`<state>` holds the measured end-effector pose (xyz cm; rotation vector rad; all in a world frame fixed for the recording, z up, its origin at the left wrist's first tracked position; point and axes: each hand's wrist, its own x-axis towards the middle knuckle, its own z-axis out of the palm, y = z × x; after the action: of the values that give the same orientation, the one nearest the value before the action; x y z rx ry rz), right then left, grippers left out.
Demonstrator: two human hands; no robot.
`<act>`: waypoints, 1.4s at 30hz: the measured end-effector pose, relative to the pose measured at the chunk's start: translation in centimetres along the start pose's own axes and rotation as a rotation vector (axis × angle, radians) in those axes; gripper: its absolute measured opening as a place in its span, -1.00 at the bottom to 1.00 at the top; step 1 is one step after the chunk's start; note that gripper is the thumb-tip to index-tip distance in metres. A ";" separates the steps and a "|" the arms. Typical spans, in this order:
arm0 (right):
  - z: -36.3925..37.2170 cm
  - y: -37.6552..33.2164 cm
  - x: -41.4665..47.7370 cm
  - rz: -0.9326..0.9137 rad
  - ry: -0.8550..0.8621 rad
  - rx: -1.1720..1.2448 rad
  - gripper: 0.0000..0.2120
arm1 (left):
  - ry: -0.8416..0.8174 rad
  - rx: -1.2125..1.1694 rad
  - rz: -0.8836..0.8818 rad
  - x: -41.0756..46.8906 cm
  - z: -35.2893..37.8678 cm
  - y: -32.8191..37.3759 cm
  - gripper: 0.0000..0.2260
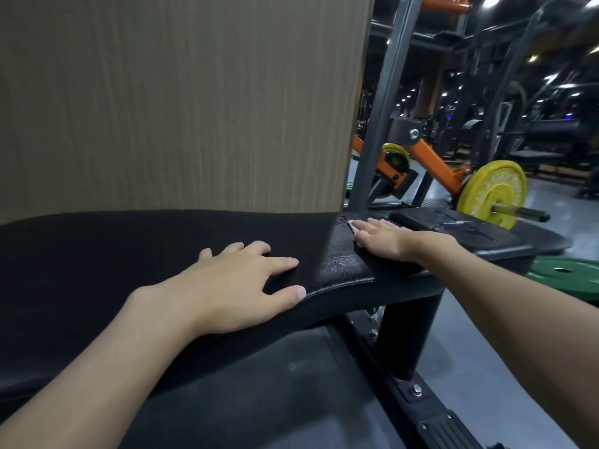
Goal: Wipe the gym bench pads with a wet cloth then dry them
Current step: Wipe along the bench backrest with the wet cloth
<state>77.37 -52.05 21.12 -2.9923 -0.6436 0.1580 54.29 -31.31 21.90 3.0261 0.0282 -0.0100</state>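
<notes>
A long black bench pad (129, 251) runs across the middle of the view. Its right part glistens with wet streaks. My left hand (233, 283) lies flat on the pad's near edge, fingers spread, holding nothing. My right hand (382, 239) presses flat on a cloth (353, 229) farther along the pad; only a pale edge and a dark fold of the cloth show under the palm. A second black pad (460, 226) continues to the right and also shines wet.
A wood-grain panel (181, 98) rises right behind the pad. A grey steel upright (382, 102) and an orange lever arm (434, 163) with a yellow weight plate (492, 192) stand at the right. A green plate (564, 273) lies on the floor. The bench's black frame (408, 338) is below.
</notes>
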 end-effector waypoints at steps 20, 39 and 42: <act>1.4 -0.2 -5.8 0.106 0.104 0.017 -0.46 | 0.052 -0.010 0.076 -2.2 -0.3 -1.6 -0.47; 4.2 -24.6 -10.2 -0.190 0.023 -0.033 -0.46 | 0.051 0.047 -0.061 -13.1 -2.7 -15.0 -0.47; 4.5 -28.9 -11.2 -0.252 -0.003 -0.040 -0.46 | 0.069 0.057 -0.119 -15.4 -3.0 -17.6 -0.47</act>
<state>54.94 -30.17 20.37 -2.9139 -1.0256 0.1353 38.57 -13.76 23.01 3.0755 0.2182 0.0849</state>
